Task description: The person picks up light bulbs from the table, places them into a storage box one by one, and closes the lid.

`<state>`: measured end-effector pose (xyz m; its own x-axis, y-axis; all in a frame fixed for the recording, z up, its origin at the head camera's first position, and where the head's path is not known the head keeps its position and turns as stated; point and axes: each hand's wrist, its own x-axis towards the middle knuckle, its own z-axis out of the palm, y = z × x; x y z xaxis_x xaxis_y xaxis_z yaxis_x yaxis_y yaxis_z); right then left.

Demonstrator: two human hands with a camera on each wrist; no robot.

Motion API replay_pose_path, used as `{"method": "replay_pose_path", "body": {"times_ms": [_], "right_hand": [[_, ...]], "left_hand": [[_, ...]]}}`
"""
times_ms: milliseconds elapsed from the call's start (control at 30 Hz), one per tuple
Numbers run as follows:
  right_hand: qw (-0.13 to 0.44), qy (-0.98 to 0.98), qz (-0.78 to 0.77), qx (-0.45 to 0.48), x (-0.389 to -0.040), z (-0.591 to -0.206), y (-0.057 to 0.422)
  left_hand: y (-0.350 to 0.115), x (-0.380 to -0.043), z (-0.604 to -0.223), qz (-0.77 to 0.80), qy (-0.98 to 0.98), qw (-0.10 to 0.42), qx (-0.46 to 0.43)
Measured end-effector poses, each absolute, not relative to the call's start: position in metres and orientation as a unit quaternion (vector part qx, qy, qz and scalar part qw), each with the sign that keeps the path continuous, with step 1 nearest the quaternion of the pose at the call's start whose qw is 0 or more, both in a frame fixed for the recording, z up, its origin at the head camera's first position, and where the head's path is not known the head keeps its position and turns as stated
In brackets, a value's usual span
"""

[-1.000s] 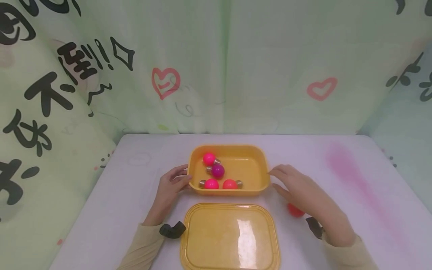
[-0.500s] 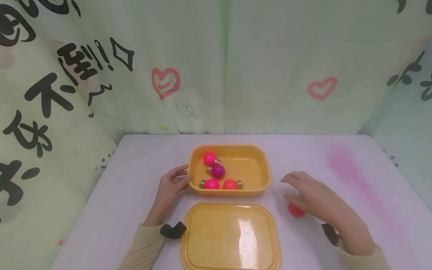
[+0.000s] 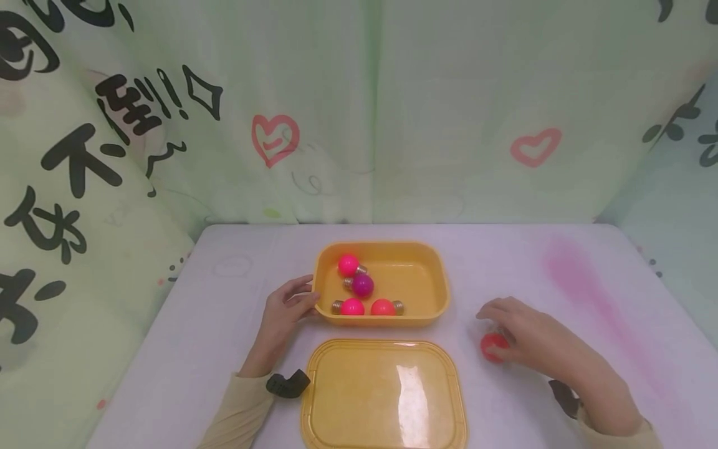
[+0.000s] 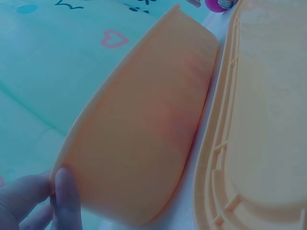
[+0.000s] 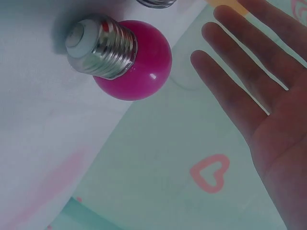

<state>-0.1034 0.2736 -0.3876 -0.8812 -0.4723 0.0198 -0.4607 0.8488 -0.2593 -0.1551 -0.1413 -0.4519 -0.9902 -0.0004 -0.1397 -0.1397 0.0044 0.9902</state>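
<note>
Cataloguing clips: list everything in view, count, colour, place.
Table: 1, white, centre
Curtains: count unclear, green, behind table
Box: 1, yellow, on table
Bulbs: 4, two pink, purple, coral, in box
Red bulb: 1, red, right of box
Magenta bulb: 1, magenta, right wrist view, perhaps red one
Metal base: 1, silver, same view
Lid: 1, yellow, before box
Wristbands: 2, black, wrists
Sleeves: 2, beige, forearms
Left grip: 1, bare, on box
Right grip: 1, bare, at red bulb

On the counter [image 3: 224,324], four bulbs [image 3: 362,285] in the box [image 3: 415,280], two toward its back left and two along its front, with the lid [image 3: 370,399] before it, the left grip [image 3: 283,308] at its left rim, a loose bulb [image 3: 490,346] by the right grip [image 3: 530,337] to its right, and the curtain [image 3: 477,93] behind it.
</note>
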Motion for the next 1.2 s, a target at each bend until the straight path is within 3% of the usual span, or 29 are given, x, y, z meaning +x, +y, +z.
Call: {"method": "replay_pose_path", "body": {"times_ms": [800,1200], "right_hand": [[0.054,0.957,-0.113,-0.264,-0.102,-0.399,0.277],[-0.010,0.946,-0.124,-0.298,-0.103,-0.398,0.273]], "left_hand": [[-0.143,-0.155,-0.454,0.711,0.700,0.045,-0.045],[-0.142,-0.155,-0.452,0.713,0.698,0.050,-0.046]]}}
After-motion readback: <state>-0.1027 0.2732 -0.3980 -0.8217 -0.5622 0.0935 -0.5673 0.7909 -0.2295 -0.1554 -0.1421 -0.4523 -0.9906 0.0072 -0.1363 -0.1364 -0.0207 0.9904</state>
